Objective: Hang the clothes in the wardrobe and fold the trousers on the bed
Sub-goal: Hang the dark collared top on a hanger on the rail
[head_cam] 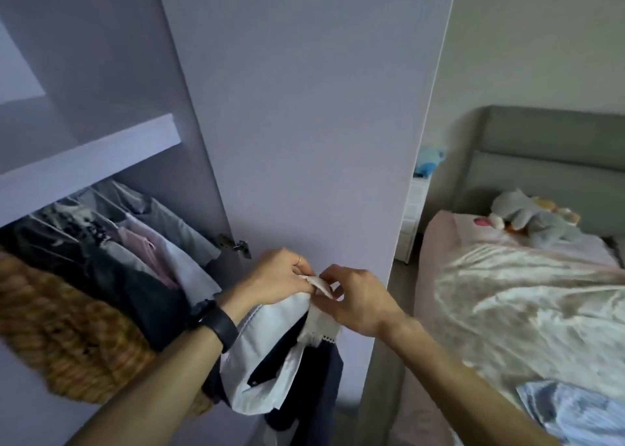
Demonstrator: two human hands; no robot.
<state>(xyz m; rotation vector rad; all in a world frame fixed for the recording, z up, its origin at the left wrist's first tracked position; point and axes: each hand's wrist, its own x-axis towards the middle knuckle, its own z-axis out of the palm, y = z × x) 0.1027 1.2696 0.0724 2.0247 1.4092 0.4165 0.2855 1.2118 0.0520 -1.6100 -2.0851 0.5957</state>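
Observation:
I hold a white and navy garment (267,351) with a lace trim in front of the open wardrobe door (304,107). My left hand (277,276), with a black band on the wrist, grips its top edge. Right beside it, my right hand (358,296) pinches the pale strap at the same spot. The cloth hangs down below both hands. Inside the wardrobe on the left, several hung clothes (128,242) crowd the rail under a shelf (91,154). The bed (527,296) lies to the right with a light blue garment (571,411) at its near edge.
A bulky brown knit (64,330) hangs nearest me in the wardrobe. Plush toys (534,215) sit by the grey headboard (554,161). A crumpled satin cover (521,310) spreads over the bed. A white drawer unit (411,215) stands behind the door.

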